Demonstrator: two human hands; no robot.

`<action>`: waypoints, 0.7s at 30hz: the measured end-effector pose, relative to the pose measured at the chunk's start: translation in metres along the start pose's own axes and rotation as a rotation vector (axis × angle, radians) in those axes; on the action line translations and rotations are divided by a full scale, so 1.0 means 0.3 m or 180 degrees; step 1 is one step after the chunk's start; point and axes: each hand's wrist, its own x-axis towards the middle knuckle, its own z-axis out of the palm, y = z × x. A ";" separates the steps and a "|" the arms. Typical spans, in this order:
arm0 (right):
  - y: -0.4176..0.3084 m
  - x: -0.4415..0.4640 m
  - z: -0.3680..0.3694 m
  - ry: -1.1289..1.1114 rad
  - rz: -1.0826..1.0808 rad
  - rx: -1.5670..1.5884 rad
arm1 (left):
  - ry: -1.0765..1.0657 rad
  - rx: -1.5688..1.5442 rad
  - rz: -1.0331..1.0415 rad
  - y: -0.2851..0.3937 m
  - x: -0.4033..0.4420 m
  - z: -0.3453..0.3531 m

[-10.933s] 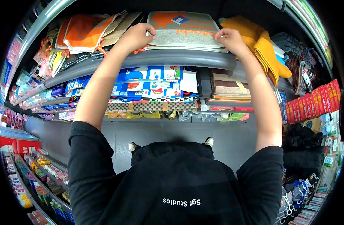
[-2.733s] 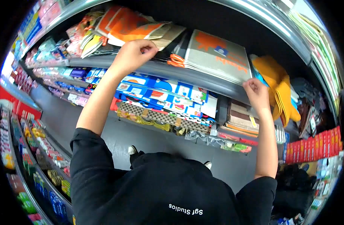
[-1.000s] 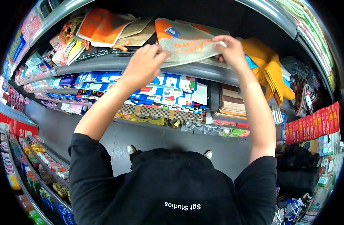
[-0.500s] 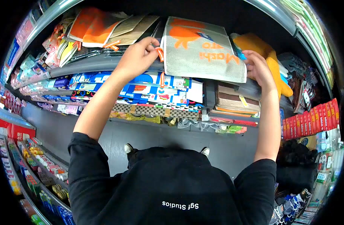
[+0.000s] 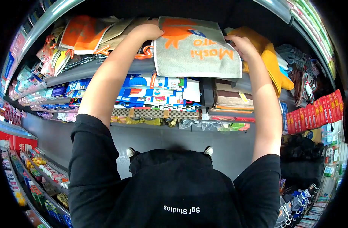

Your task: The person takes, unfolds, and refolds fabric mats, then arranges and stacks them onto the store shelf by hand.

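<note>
A grey towel (image 5: pixel 198 57) with orange lettering and an orange print lies on the upper shelf, its near edge hanging over the shelf front. My left hand (image 5: pixel 149 31) is at the towel's left side, its fingertips mostly hidden behind the wrist and the cloth. At the right side, my right hand (image 5: pixel 240 43) has its fingers at the towel's edge; whether they pinch the cloth is unclear. Orange loops (image 5: pixel 144 52) lie beside the towel, below my left hand. A blue label (image 5: pixel 197 33) shows on the towel's upper part.
Orange-printed towels (image 5: pixel 91 34) lie on the left of the shelf, a mustard-yellow cloth (image 5: pixel 270 68) on the right. Folded brown towels (image 5: pixel 229 95) and blue patterned packs (image 5: pixel 155 91) fill the shelf below. Red packages (image 5: pixel 316 112) hang at right.
The towel has shifted left and lies flatter. Both hands have moved farther back along its sides, toward the rear of the shelf. The camera view has turned slightly.
</note>
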 end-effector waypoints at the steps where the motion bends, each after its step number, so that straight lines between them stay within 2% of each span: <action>1: 0.009 0.006 0.002 -0.0070 -0.0181 0.0072 | -0.0051 -0.0048 -0.0025 0.008 -0.004 -0.004; 2: 0.019 0.010 0.005 -0.0079 -0.0165 0.0071 | -0.0102 -0.0099 -0.0051 0.016 -0.012 -0.005; 4: 0.015 0.006 0.019 -0.0020 -0.0905 0.0892 | -0.0054 -0.0088 -0.0039 0.012 -0.006 0.015; 6: 0.015 0.024 0.028 0.0114 -0.0885 0.0843 | 0.0003 -0.0066 -0.0031 0.010 -0.007 0.023; 12: 0.009 0.038 0.054 -0.0219 -0.0625 0.0244 | 0.0127 -0.0096 0.0148 0.000 -0.009 0.043; 14: 0.014 0.054 0.045 -0.0258 -0.0990 -0.0553 | 0.0054 -0.0305 0.0158 0.014 -0.030 0.027; 18: 0.015 0.039 0.046 -0.0200 -0.0965 -0.0519 | 0.0069 -0.0649 0.0116 0.021 -0.050 0.030; 20: 0.005 0.011 0.045 -0.0044 -0.1069 -0.0895 | 0.0493 -0.0810 0.0779 -0.001 -0.033 0.057; 21: -0.005 -0.008 0.046 -0.0025 -0.1077 -0.0898 | 0.0504 -0.0810 0.0796 -0.005 -0.032 0.049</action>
